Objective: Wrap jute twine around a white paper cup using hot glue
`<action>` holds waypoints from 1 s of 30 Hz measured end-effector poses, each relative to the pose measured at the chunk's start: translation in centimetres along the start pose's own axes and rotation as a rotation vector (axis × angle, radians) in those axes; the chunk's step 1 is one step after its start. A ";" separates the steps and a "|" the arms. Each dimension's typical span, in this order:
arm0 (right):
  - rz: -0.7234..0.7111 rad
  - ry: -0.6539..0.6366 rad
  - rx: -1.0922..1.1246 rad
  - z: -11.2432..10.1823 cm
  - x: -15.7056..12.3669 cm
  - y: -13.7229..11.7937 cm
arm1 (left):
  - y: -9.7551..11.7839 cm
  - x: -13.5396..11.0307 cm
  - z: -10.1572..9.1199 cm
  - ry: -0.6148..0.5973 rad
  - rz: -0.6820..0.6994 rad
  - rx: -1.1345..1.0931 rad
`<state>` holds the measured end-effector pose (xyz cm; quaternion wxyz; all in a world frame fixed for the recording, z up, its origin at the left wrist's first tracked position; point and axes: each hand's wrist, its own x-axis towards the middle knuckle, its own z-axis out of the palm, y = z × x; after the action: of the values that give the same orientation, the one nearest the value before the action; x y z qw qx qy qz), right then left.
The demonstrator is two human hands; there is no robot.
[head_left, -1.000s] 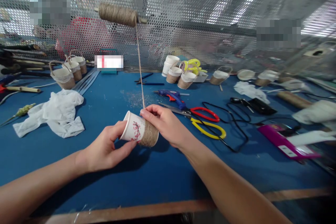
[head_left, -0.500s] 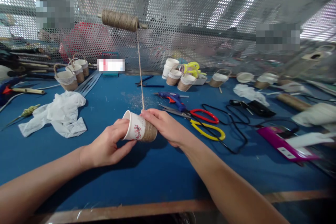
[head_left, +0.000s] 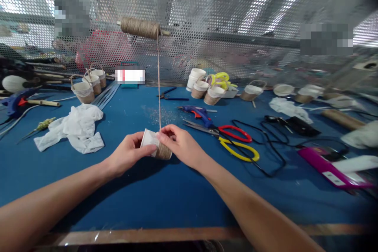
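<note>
A white paper cup (head_left: 149, 138) lies tilted on its side in the air over the blue table, its lower part wrapped in brown twine. My left hand (head_left: 130, 151) grips it at the rim end, thumb along the outside. Around the wrapped end, my right hand (head_left: 180, 141) is closed on the cup, its thumb pressing near the edge of the wrapping. A taut strand of twine (head_left: 159, 86) runs from the cup up to a twine spool (head_left: 140, 27) on a stick at the mesh screen. Fingers behind the cup are partly hidden.
To the right lie a blue glue gun (head_left: 197, 114), scissors (head_left: 218, 130) with red and yellow handles, and a purple power strip (head_left: 330, 169). White lace fabric (head_left: 76, 128) lies left. Several twine-wrapped cups (head_left: 83, 92) stand along the back. Pliers (head_left: 171, 95) lie near the strand.
The cup has turned, so its red print no longer shows. My left thumb has moved up onto its side. The whole view has shifted slightly.
</note>
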<state>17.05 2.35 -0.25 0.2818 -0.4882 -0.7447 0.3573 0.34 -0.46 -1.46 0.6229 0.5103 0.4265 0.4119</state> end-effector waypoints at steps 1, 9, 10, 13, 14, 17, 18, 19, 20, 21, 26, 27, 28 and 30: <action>-0.002 0.010 -0.014 0.1 0.0 -0.1 | -0.1 0.0 0.0 0.004 0.003 -0.010; -0.019 0.027 -0.085 0.5 -0.2 -0.6 | -0.2 0.0 0.3 0.011 -0.037 -0.050; -0.017 0.018 -0.084 0.4 -0.3 -0.6 | -0.1 -0.1 0.4 0.017 -0.040 -0.050; 0.018 -0.015 -0.020 0.1 -0.2 -0.6 | 0.1 -0.1 0.5 0.037 -0.042 -0.052; 0.031 -0.021 0.014 -0.1 -0.1 -0.6 | 0.2 -0.1 0.6 0.044 -0.041 -0.055; 0.053 -0.008 0.094 -1.0 1.4 -0.9 | 0.3 -0.1 0.7 0.053 -0.048 -0.078; 0.057 0.002 0.107 -1.4 2.3 -1.1 | 0.3 -0.1 0.7 0.056 -0.050 -0.085; 0.062 0.007 0.125 -1.8 3.4 -1.5 | 0.2 -0.1 0.7 0.058 -0.051 -0.092; 0.062 0.020 0.146 -2.1 4.7 -2.0 | 0.2 0.0 0.7 0.060 -0.050 -0.098; 0.058 0.032 0.168 -2.6 6.1 -2.6 | 0.1 0.0 0.7 0.064 -0.051 -0.102; 0.037 0.179 0.241 -4.7 13.4 -6.4 | 0.1 -0.1 0.9 0.046 -0.065 -0.124; 0.036 0.199 0.249 -5.1 14.5 -7.0 | 0.1 -0.2 1.0 0.038 -0.065 -0.130; 0.036 0.212 0.254 -5.5 15.4 -7.6 | 0.2 -0.2 1.0 0.031 -0.065 -0.138; 0.029 0.219 0.253 -6.2 16.6 -8.4 | 0.2 -0.1 1.1 0.012 -0.067 -0.149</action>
<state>11.29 17.09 11.34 0.4153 -0.4956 -0.6515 0.3968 1.37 -0.88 -1.13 0.6702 0.4455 0.4149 0.4246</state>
